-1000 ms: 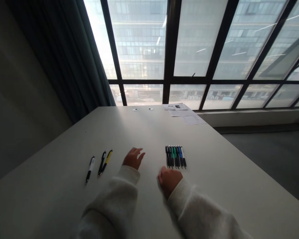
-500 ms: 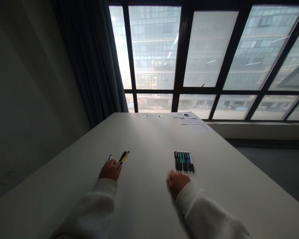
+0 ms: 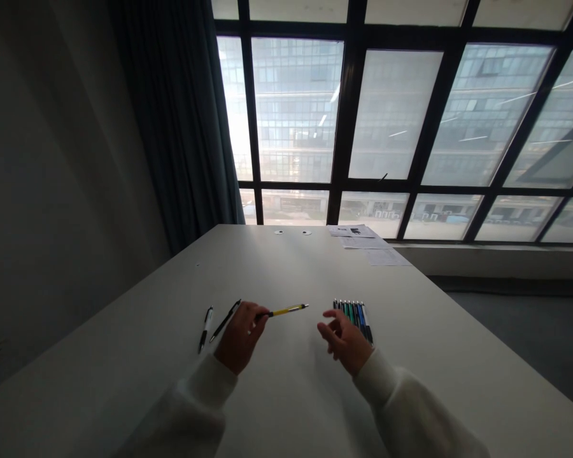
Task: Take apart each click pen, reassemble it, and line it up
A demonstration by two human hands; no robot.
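Left hand point(image 3: 239, 337) first: it pinches a yellow pen point(image 3: 289, 310) by its dark end, and the rest of the pen sticks out toward the right hand point(image 3: 347, 340), nearly level, with its silvery end stopping in the gap between the two hands. No other object shows in the left hand's grip. The right hand holds nothing visible; its fingers are loosely curled and parted, and it faces inward, apart from the yellow pen. Just beyond it, partly hidden by it, a row of pens point(image 3: 361, 318) lies side by side on the table point(image 3: 277, 401), with black, green, blue and white barrels; whether the right hand touches any of them I cannot tell. Beside the left hand, on its outer side, a black pen point(image 3: 225, 320) lies at a slant, and a little farther out a white pen point(image 3: 205, 329) with a dark grip lies near it. Both arms wear pale sleeves point(image 3: 210, 388). Toward the far edge of the table are two small white ovals point(image 3: 306, 233) with dark marks, and to their right some printed papers point(image 3: 386, 256). Behind stand a dark curtain point(image 3: 181, 127) and a large window point(image 3: 296, 108) with black frames.
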